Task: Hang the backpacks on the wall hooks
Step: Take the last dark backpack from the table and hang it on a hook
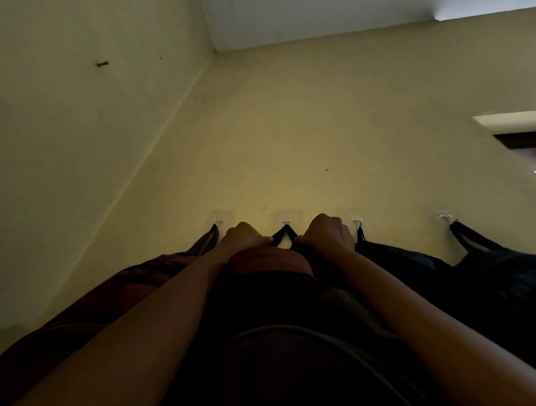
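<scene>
A row of small white wall hooks runs across the yellow wall. A dark backpack with a reddish top (267,263) hangs in front of me, its black top loop (285,232) over the second hook (286,223). My left hand (244,235) grips the loop's left end and my right hand (328,232) grips its right end. A maroon backpack (130,283) hangs by a grey strap from the first hook (219,223). A black backpack (392,252) hangs from the third hook (356,221), and another dark backpack (501,259) from the fourth hook (445,215).
A side wall meets the hook wall in a corner at the left, with a dark nail (102,64) in it. A white ledge and dark opening (524,132) are at the upper right. The room is dim.
</scene>
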The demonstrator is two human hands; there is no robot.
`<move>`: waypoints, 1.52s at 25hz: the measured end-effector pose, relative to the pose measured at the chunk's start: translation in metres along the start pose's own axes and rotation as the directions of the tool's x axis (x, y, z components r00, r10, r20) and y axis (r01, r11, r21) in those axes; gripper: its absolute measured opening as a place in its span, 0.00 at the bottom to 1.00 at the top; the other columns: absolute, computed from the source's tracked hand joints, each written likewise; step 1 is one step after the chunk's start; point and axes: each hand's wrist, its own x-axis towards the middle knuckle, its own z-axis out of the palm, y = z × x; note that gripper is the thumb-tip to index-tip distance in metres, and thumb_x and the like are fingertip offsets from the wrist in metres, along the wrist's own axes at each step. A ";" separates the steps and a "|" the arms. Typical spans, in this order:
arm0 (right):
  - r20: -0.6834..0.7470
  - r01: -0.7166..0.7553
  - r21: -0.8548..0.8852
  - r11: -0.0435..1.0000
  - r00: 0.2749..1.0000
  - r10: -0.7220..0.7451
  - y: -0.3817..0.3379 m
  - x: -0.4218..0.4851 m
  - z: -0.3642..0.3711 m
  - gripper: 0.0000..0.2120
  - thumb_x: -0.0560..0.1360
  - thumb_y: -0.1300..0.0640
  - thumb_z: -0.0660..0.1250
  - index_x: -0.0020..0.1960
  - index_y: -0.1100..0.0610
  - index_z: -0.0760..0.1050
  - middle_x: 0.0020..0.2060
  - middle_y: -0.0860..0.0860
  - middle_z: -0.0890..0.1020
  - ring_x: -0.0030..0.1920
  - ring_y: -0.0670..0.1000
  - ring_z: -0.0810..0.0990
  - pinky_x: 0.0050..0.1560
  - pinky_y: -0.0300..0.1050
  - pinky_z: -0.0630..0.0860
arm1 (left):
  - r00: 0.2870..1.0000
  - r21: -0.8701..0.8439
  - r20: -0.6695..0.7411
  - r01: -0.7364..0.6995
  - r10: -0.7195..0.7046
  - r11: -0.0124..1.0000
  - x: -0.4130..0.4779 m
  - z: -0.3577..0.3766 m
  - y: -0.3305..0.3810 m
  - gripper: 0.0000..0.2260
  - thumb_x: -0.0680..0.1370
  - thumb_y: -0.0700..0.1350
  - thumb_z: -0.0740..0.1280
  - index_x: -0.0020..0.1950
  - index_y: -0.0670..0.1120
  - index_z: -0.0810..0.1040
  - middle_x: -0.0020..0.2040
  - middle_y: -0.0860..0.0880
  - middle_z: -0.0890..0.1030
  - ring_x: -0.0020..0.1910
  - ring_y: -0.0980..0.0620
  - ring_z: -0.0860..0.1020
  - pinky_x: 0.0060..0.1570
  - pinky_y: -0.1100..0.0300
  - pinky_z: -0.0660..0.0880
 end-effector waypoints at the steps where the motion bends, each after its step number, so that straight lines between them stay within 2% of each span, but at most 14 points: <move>1: 0.007 0.011 0.012 1.000 1.000 -0.012 0.000 -0.003 0.000 0.15 0.73 0.52 0.67 0.34 0.59 0.68 0.47 0.59 0.78 0.52 0.59 0.78 0.43 0.45 0.68 | 1.000 0.003 0.011 -0.007 0.007 1.000 -0.004 0.000 0.001 0.17 0.75 0.53 0.65 0.30 0.47 0.69 0.29 0.51 0.68 0.28 0.57 0.65 0.27 0.65 0.61; 4: -0.001 0.034 0.056 0.998 0.999 -0.034 0.001 -0.008 0.003 0.13 0.73 0.50 0.66 0.45 0.62 0.75 0.52 0.59 0.79 0.54 0.60 0.78 0.43 0.45 0.69 | 0.998 0.050 0.027 -0.058 0.057 0.997 -0.022 -0.007 0.001 0.18 0.75 0.54 0.65 0.35 0.40 0.78 0.30 0.47 0.72 0.29 0.56 0.68 0.29 0.63 0.61; 7: 0.028 0.030 0.123 0.992 0.999 -0.034 0.005 -0.009 0.003 0.16 0.74 0.51 0.66 0.53 0.63 0.79 0.53 0.59 0.80 0.54 0.59 0.79 0.42 0.44 0.70 | 0.997 -0.013 0.008 -0.083 0.083 0.996 -0.039 -0.021 0.007 0.16 0.75 0.52 0.65 0.51 0.40 0.82 0.47 0.43 0.83 0.40 0.55 0.76 0.39 0.65 0.69; 10: 0.074 0.075 0.190 0.979 0.993 -0.090 0.008 -0.017 -0.007 0.15 0.75 0.54 0.64 0.55 0.64 0.80 0.53 0.60 0.82 0.52 0.58 0.80 0.47 0.46 0.76 | 0.999 0.009 0.044 -0.024 0.024 1.000 -0.053 -0.032 0.012 0.17 0.76 0.53 0.63 0.55 0.42 0.82 0.57 0.42 0.82 0.54 0.49 0.78 0.53 0.60 0.69; 13: 0.054 0.117 0.270 0.956 0.989 -0.136 0.005 -0.043 -0.024 0.16 0.76 0.56 0.61 0.54 0.66 0.80 0.52 0.62 0.83 0.53 0.60 0.80 0.52 0.49 0.77 | 0.996 -0.048 0.088 0.008 -0.004 0.999 -0.075 -0.040 0.026 0.18 0.78 0.52 0.60 0.62 0.44 0.77 0.66 0.44 0.76 0.67 0.47 0.71 0.67 0.57 0.63; 15: 0.037 0.064 0.391 0.918 0.996 -0.085 0.004 -0.072 -0.039 0.15 0.77 0.55 0.61 0.55 0.63 0.80 0.52 0.60 0.83 0.53 0.58 0.80 0.52 0.47 0.76 | 0.998 -0.222 0.061 0.038 -0.025 0.974 -0.103 -0.048 0.044 0.17 0.78 0.50 0.61 0.63 0.44 0.76 0.67 0.45 0.75 0.69 0.48 0.68 0.64 0.60 0.64; 18: 0.056 -0.049 0.541 0.839 0.998 0.022 0.003 -0.123 -0.069 0.15 0.78 0.53 0.61 0.58 0.59 0.79 0.52 0.56 0.84 0.48 0.52 0.80 0.48 0.40 0.74 | 0.996 -0.312 -0.044 0.064 -0.081 0.948 -0.152 -0.066 0.074 0.17 0.77 0.51 0.62 0.62 0.46 0.76 0.67 0.46 0.75 0.66 0.49 0.72 0.62 0.61 0.66; 20: 0.069 -0.098 0.574 0.813 0.995 0.071 0.003 -0.153 -0.094 0.15 0.78 0.53 0.60 0.57 0.60 0.79 0.49 0.57 0.84 0.46 0.52 0.80 0.50 0.44 0.78 | 0.995 -0.347 -0.042 0.071 -0.091 0.935 -0.189 -0.078 0.094 0.16 0.77 0.50 0.62 0.62 0.45 0.76 0.66 0.47 0.74 0.65 0.48 0.72 0.61 0.63 0.66; 22: 0.109 -0.164 0.569 0.806 0.986 0.124 0.001 -0.190 -0.130 0.17 0.79 0.51 0.59 0.55 0.60 0.80 0.48 0.58 0.84 0.47 0.55 0.81 0.54 0.51 0.78 | 0.991 -0.384 0.016 0.126 -0.130 0.915 -0.235 -0.091 0.115 0.16 0.78 0.50 0.61 0.62 0.45 0.76 0.63 0.46 0.76 0.62 0.48 0.74 0.57 0.63 0.68; 24: 0.187 -0.250 0.575 0.779 0.967 0.172 0.001 -0.225 -0.154 0.17 0.79 0.49 0.58 0.56 0.58 0.79 0.49 0.56 0.83 0.50 0.54 0.79 0.56 0.51 0.77 | 0.985 -0.439 0.059 0.171 -0.162 0.882 -0.275 -0.093 0.128 0.17 0.79 0.52 0.59 0.63 0.46 0.75 0.63 0.46 0.77 0.60 0.49 0.75 0.57 0.60 0.69; 28: 0.403 -0.479 0.594 0.647 0.873 0.276 -0.001 -0.292 -0.211 0.19 0.78 0.44 0.58 0.60 0.54 0.77 0.46 0.52 0.81 0.55 0.55 0.79 0.61 0.54 0.75 | 0.941 -0.509 0.166 0.337 -0.294 0.792 -0.351 -0.101 0.166 0.21 0.80 0.54 0.56 0.69 0.46 0.70 0.69 0.47 0.71 0.67 0.48 0.70 0.62 0.59 0.66; 30: 0.474 -0.555 0.608 0.567 0.827 0.302 0.001 -0.320 -0.240 0.21 0.78 0.43 0.57 0.62 0.56 0.75 0.53 0.55 0.82 0.58 0.56 0.78 0.62 0.53 0.75 | 0.920 -0.527 0.216 0.392 -0.328 0.754 -0.389 -0.107 0.183 0.22 0.80 0.55 0.55 0.71 0.46 0.67 0.71 0.47 0.68 0.70 0.48 0.67 0.63 0.60 0.62; 33: 0.570 -0.622 0.620 0.478 0.776 0.271 0.011 -0.365 -0.280 0.25 0.77 0.40 0.56 0.68 0.53 0.69 0.64 0.52 0.76 0.65 0.53 0.74 0.65 0.49 0.71 | 0.875 -0.514 0.248 0.483 -0.415 0.709 -0.447 -0.119 0.205 0.25 0.79 0.57 0.53 0.72 0.47 0.64 0.74 0.47 0.65 0.73 0.48 0.64 0.70 0.54 0.58; 38: 0.700 -0.734 0.593 0.330 0.673 0.239 0.017 -0.447 -0.346 0.29 0.76 0.39 0.56 0.71 0.54 0.64 0.68 0.53 0.72 0.68 0.53 0.71 0.69 0.55 0.68 | 0.784 -0.514 0.245 0.604 -0.571 0.609 -0.551 -0.135 0.251 0.26 0.78 0.58 0.53 0.73 0.47 0.62 0.74 0.46 0.64 0.73 0.47 0.62 0.71 0.51 0.57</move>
